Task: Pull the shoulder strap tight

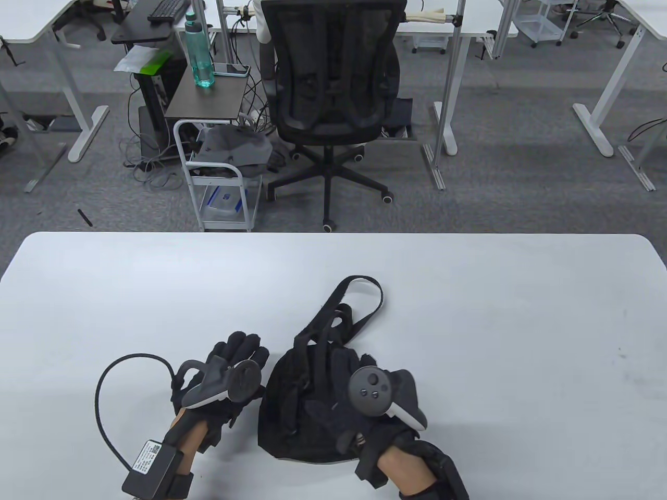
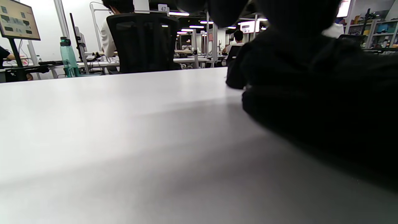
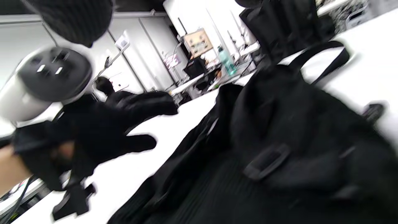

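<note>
A black bag (image 1: 292, 406) lies on the white table (image 1: 495, 338) near the front edge. Its shoulder strap (image 1: 365, 285) loops out on the far side. My left hand (image 1: 237, 359) rests open on the table just left of the bag, fingers spread, holding nothing; it also shows in the right wrist view (image 3: 118, 124). My right hand (image 1: 346, 377) lies on top of the bag's right half, thumb spread out to the left. The right wrist view shows the bag (image 3: 279, 124), a plastic buckle (image 3: 266, 161) and the strap loop (image 3: 326, 53), blurred. The left wrist view shows the bag's dark side (image 2: 311, 93).
A black office chair (image 1: 333, 99) stands beyond the table's far edge, with a white cart (image 1: 219, 177) and a side table carrying a green bottle (image 1: 200, 49) to its left. A cable (image 1: 104, 396) loops from my left wrist over the table.
</note>
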A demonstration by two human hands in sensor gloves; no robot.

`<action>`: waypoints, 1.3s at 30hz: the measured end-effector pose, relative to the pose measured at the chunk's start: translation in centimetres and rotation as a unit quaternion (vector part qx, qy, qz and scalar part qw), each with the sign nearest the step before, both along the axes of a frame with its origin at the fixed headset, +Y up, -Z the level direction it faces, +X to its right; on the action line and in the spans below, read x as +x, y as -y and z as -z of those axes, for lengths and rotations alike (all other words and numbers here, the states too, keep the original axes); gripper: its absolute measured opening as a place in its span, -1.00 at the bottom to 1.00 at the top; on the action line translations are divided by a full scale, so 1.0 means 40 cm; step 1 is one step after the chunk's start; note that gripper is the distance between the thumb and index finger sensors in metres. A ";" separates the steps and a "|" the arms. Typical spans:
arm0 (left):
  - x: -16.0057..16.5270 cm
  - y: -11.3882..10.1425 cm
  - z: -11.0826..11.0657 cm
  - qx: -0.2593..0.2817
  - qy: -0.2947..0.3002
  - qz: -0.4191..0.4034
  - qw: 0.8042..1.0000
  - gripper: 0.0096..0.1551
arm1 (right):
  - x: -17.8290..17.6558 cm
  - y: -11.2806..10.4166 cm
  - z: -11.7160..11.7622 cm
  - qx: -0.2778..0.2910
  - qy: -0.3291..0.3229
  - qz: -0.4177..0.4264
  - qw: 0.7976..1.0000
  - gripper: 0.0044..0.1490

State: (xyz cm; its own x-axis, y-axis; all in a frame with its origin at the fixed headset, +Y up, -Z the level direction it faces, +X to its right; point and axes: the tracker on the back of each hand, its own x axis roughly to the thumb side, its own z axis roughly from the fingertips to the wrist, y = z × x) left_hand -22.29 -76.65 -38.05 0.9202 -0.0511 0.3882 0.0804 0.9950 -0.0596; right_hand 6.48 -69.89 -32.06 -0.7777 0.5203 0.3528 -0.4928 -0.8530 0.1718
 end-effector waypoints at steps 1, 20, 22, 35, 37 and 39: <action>0.004 -0.001 -0.001 0.003 0.003 -0.002 1.000 -0.07 | 0.034 -0.006 0.005 0.007 0.010 -0.008 1.000 0.30; 0.213 -0.051 -0.112 0.050 0.160 -0.068 0.983 -0.12 | 0.302 0.235 0.045 -0.116 0.068 -0.034 0.990 0.26; 0.256 -0.053 -0.133 0.060 0.177 -0.043 0.981 -0.11 | 0.293 0.232 0.043 -0.116 0.059 -0.034 0.991 0.26; 0.414 -0.012 -0.108 0.003 0.148 0.154 0.977 -0.09 | 0.276 0.207 0.022 -0.089 0.037 -0.022 0.995 0.23; 0.423 0.018 -0.095 -0.020 0.143 0.177 0.974 -0.10 | 0.272 0.204 0.018 -0.085 0.035 -0.019 0.996 0.23; 0.426 0.040 -0.092 -0.022 0.142 0.188 0.972 -0.13 | 0.270 0.201 0.014 -0.082 0.033 -0.018 0.996 0.23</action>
